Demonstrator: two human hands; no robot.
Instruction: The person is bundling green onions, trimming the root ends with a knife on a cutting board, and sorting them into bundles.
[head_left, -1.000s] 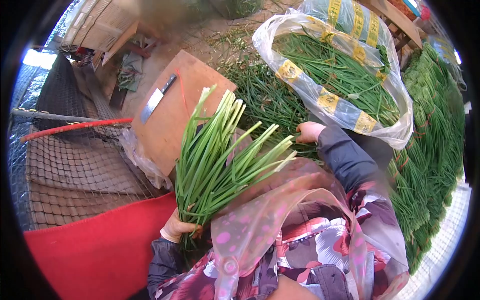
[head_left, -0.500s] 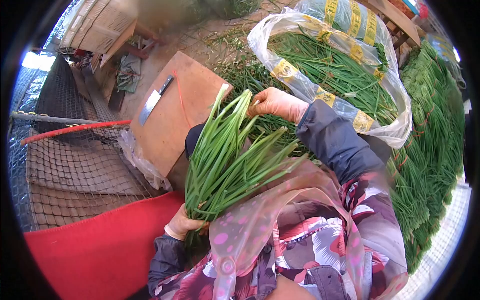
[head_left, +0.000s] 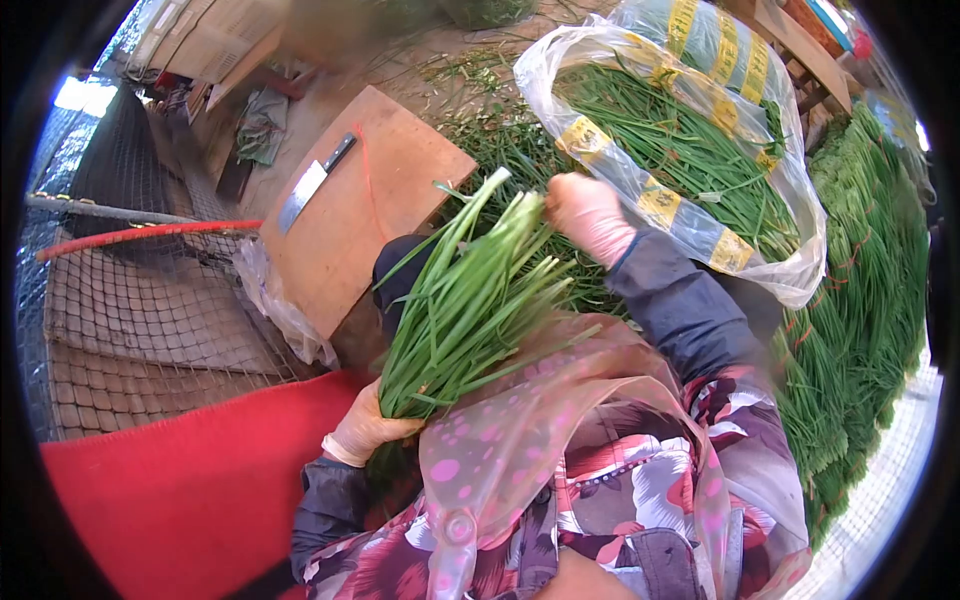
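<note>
A loose bunch of Chinese chives (head_left: 455, 310) lies slanted over my lap, its pale stem ends fanned out toward the top. My left hand (head_left: 372, 428), in a thin glove, is closed round the leafy lower end. Close to the right of the stem tips is my right hand (head_left: 585, 210), gloved too, with its fingers curled in. Whatever those fingers may pinch is hidden. A spotted see-through apron (head_left: 490, 430) covers my lap beneath the bunch.
A wooden board (head_left: 330, 270) bears a knife (head_left: 315, 185) and red string. At upper right stands a plastic bag (head_left: 540, 75) of chives. Tied bundles (head_left: 860, 330) are stacked on the right. Netting (head_left: 150, 330) and red cloth (head_left: 190, 480) lie left.
My right hand has moved right, away from the stem tips, and its fingers have curled in. My left hand has risen slightly with the bunch, whose stems sit closer together.
</note>
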